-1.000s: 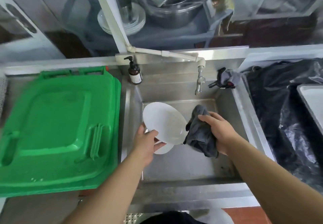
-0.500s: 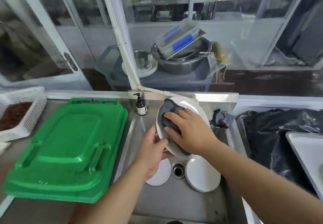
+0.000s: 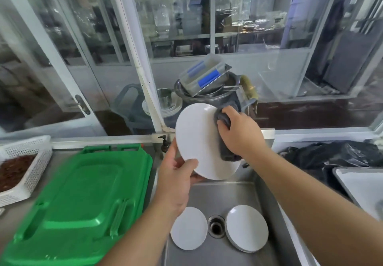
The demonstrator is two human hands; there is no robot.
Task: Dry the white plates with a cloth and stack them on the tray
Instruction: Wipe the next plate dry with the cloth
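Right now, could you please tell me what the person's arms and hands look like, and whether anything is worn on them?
Both forearms are bare as far as the frame shows: no sleeves, gloves, watch or bracelets. The left hand and right hand show no rings on the visible fingers, and the nails look short.

Steel sink holding 2 white plates beside drain, green lid on steel counter

No legible text anywhere.
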